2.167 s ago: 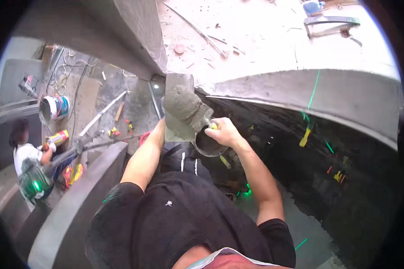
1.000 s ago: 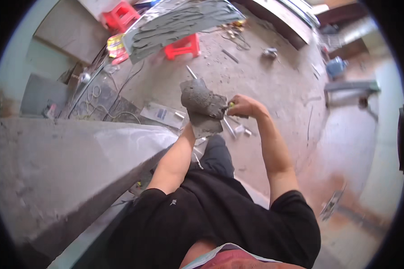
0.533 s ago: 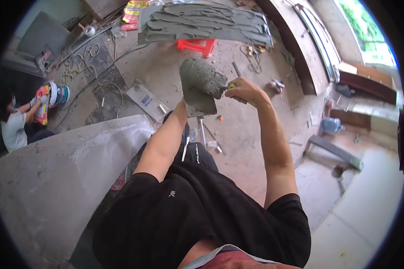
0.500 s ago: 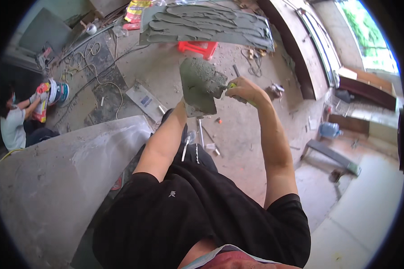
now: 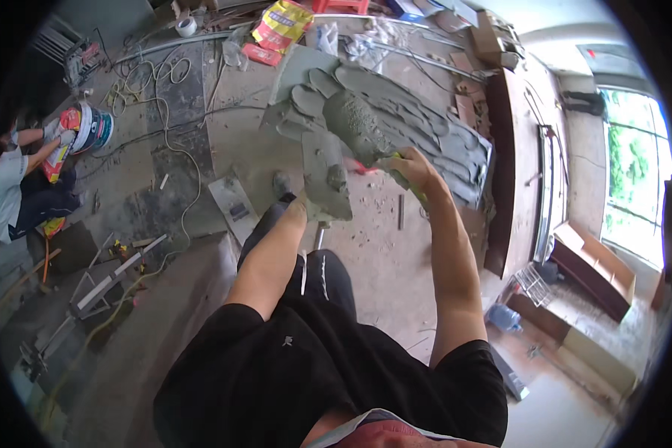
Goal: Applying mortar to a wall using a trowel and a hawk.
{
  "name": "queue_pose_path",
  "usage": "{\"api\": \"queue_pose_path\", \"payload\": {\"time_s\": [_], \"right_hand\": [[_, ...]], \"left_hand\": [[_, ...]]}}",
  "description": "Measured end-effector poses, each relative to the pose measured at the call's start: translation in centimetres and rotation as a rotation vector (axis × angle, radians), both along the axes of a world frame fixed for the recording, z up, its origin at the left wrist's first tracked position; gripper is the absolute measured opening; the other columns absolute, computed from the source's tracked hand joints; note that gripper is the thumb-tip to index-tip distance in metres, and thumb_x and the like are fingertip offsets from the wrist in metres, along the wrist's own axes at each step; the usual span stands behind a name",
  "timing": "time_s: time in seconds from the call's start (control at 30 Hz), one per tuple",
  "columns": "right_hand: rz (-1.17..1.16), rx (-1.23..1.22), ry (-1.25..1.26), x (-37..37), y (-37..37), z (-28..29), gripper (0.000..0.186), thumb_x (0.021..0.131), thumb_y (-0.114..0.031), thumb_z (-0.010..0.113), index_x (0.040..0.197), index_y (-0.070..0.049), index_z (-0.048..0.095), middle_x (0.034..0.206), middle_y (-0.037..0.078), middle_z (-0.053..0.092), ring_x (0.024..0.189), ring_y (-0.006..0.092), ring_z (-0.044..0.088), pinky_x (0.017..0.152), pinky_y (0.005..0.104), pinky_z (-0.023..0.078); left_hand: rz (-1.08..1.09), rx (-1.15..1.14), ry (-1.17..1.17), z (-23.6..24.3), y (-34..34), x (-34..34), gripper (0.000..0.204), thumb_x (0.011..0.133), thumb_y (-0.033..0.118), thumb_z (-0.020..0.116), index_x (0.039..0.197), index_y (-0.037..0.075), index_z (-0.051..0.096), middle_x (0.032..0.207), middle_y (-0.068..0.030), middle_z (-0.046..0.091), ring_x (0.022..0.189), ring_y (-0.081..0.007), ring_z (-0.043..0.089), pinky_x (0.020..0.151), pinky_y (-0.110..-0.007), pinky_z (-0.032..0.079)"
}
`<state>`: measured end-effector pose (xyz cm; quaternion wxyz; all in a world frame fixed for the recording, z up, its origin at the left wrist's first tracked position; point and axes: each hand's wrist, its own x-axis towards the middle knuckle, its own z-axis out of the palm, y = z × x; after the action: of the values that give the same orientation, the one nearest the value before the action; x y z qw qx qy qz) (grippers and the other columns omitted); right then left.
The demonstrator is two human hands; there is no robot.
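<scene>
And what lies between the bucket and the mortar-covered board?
In the head view, a pale cable and a dark cable lie between the bucket and the mortar-covered board.

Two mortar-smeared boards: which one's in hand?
The small board in the left hand, carrying a dab of mortar. The other, the big slab, lies farther off, ridged with mortar, held by neither hand.

Over there on the slab [image 5: 304,63], mortar [image 5: 444,134] is lying in smooth ridges, the far left corner showing flat and matt; the held lump [image 5: 353,119] is looking rough and grainy, the cloth shirt [image 5: 328,351] matt, the plastic jug [image 5: 505,317] glossy
</scene>
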<state>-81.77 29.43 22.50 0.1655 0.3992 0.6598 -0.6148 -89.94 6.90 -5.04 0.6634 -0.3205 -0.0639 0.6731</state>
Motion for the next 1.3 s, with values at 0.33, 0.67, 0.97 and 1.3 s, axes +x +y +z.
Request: {"api": "queue_pose_path", "payload": {"time_s": [0.33,0.67,0.97,1.3], "right_hand": [[0.225,0.973,0.221,-16.5,5.4,-15.7,0.034,0.087,-0.032,0.057,0.084,0.002,0.061,0.075,0.023,0.066,0.067,0.0455,0.058,0.065,0.0489,0.049],[0.372,0.617,-0.142,-17.2,9.4,-28.9,0.039,0.084,-0.036,0.057,0.088,0.003,0.065,0.090,0.027,0.069,0.078,0.0470,0.064,0.071,0.0512,0.051],[0.536,0.445,0.032,-10.8,14.8,-20.8,0.032,0.080,-0.033,0.064,0.079,-0.001,0.065,0.067,0.021,0.063,0.057,0.0412,0.056,0.057,0.0472,0.047],[0.931,0.534,0.290,-8.8,16.6,-25.1,0.028,0.080,-0.029,0.064,0.068,-0.004,0.062,0.058,0.017,0.059,0.051,0.0384,0.055,0.049,0.0445,0.045]], "left_hand": [[0.346,0.171,0.061,-11.3,-4.2,-7.0,0.041,0.103,0.043,0.049,0.131,0.016,0.060,0.122,-0.0047,0.066,0.106,-0.0212,0.064,0.098,-0.044,0.047],[0.480,0.399,-0.079,4.6,5.6,-14.2,0.044,0.099,0.042,0.053,0.130,0.011,0.060,0.120,-0.0079,0.065,0.096,-0.0234,0.063,0.090,-0.044,0.048],[0.139,-0.640,0.482,0.3,8.1,-13.9,0.038,0.096,0.029,0.057,0.126,0.006,0.063,0.115,-0.0120,0.068,0.098,-0.0239,0.065,0.084,-0.040,0.051],[-0.149,-0.820,0.569,2.5,13.4,-16.2,0.037,0.092,0.027,0.062,0.122,0.005,0.065,0.111,-0.0125,0.070,0.093,-0.0255,0.067,0.080,-0.040,0.052]]}}
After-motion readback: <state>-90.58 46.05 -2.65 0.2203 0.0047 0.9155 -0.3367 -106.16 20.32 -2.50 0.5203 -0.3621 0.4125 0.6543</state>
